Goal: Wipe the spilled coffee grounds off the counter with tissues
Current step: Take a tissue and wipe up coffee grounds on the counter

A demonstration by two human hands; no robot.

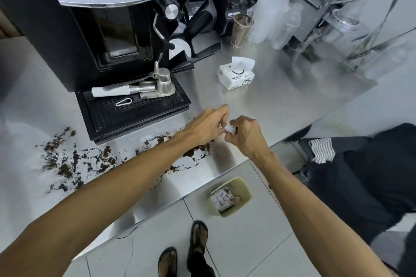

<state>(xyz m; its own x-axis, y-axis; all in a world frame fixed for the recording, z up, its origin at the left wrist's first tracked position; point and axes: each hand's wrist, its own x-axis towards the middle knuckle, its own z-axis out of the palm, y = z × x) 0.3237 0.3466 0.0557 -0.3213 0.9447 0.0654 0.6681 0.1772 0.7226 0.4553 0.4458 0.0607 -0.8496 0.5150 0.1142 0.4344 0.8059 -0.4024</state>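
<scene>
- Tissue wad (230, 128), small and white, sits pinched between both hands over the counter (281, 101), near its front edge.
- left hand (206, 126): fingers curled, thumb and fingertips pinching the wad's left side.
- right hand (246, 135): fingers curled round the wad's right side, knuckles toward the camera.
- coffee grounds (74, 159): dark scatter on the counter, left of the hands, running in front of the drip tray (132, 112); the nearest clump is just below the left wrist. The wad is apart from the grounds, not touching them.
- tissue pack (236, 75): white, one sheet sticking up, beyond the hands, well apart from the grounds.
- Most of the wad is hidden inside the fingers; cannot tell if it is clean or soiled, or one sheet or more.
- Cannot tell if the hands rest on the counter or hover over it.
- Left forearm covers part of the grounds trail.
- bin (244, 189): pale green, on the floor below the counter edge, crumpled paper inside, details hard to make out.
- espresso machine (101, 29): top cut off by the frame.
- Far right of the counter: clear containers and utensils, blurred, not readable.
</scene>
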